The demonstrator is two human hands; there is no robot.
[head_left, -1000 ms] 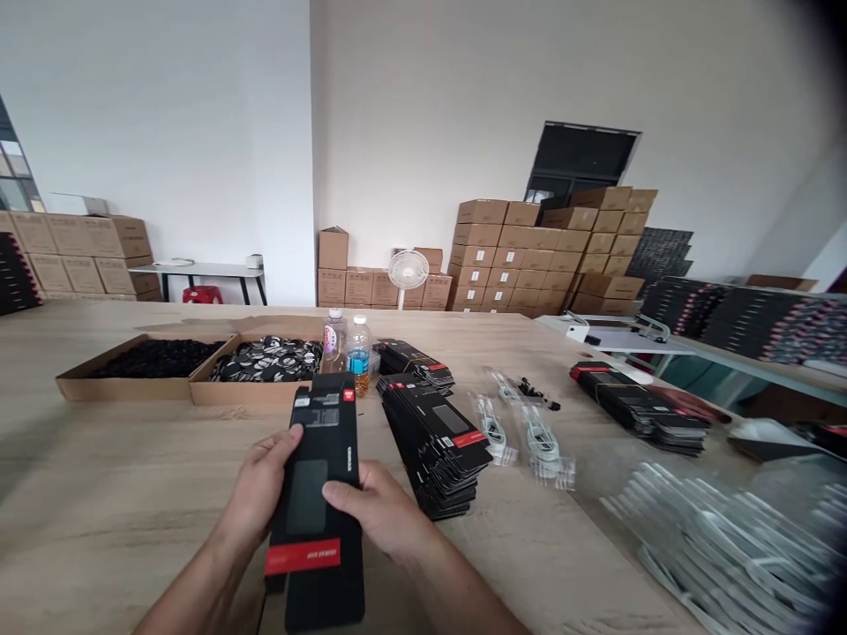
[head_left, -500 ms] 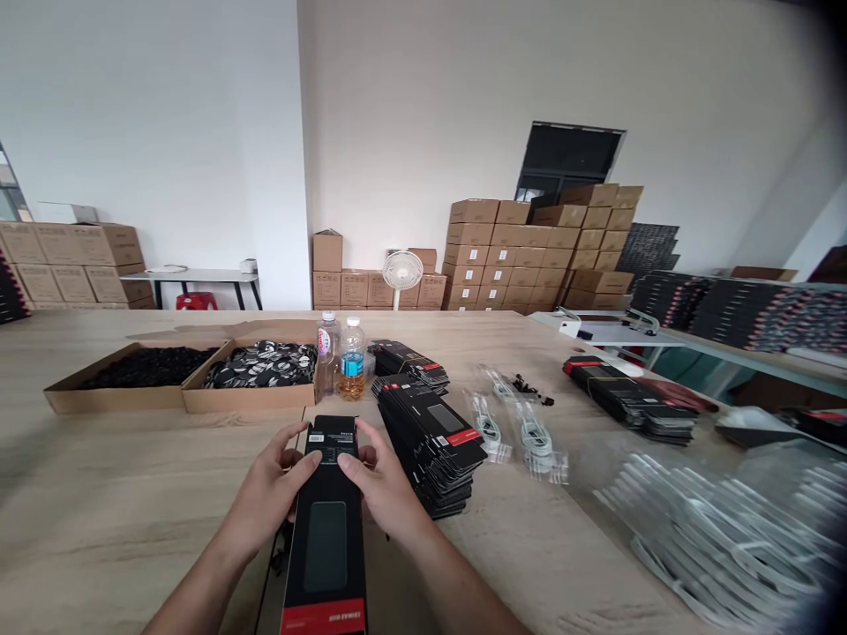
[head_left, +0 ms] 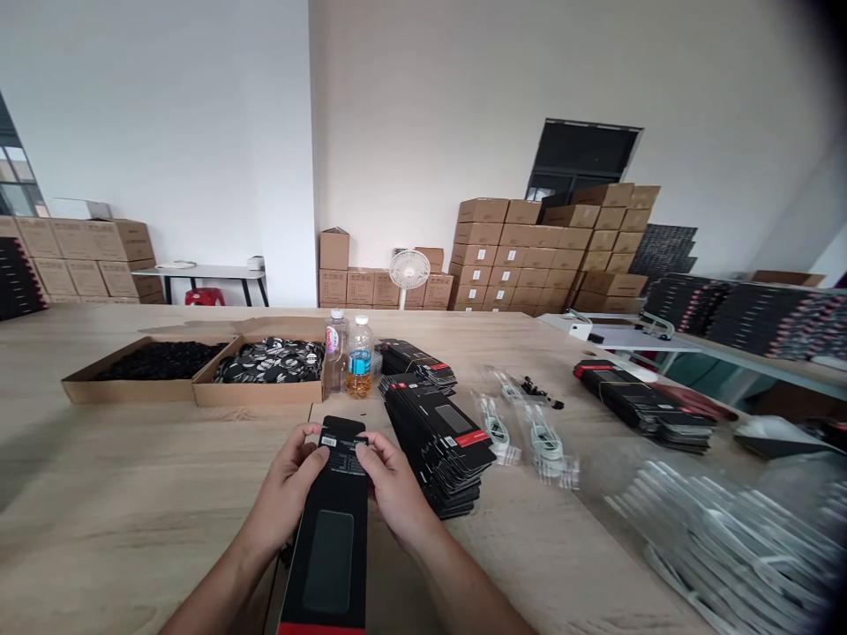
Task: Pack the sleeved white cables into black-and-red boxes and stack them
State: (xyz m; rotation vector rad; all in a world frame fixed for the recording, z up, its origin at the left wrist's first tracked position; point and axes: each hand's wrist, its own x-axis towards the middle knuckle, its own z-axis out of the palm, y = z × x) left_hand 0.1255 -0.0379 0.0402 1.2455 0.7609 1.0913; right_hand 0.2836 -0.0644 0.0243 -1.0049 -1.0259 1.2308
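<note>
A long black box [head_left: 334, 529] with a red band and a clear window lies between my hands, its far end flap pointing away from me. My left hand [head_left: 291, 481] grips its left edge, thumb on the printed face. On the right edge, my right hand [head_left: 392, 481] holds it the same way, with the thumb near the printed label. The fingers under the box are partly hidden. Just right of my right hand stands a pile of flat black boxes [head_left: 440, 441] with red bands.
Two cardboard trays, one with black pieces [head_left: 142, 392] and one with round black-and-white pieces [head_left: 258, 394], sit at the left. Beside them stand two bottles [head_left: 359, 362]. Bagged white cables [head_left: 546, 441], a banded box bundle [head_left: 622, 397] and plastic-wrapped cables [head_left: 721, 547] lie at the right.
The view has turned slightly left, so the surroundings appear further right. The box's near end with the red band has slid lower out of view. Both hands keep hold of it.
</note>
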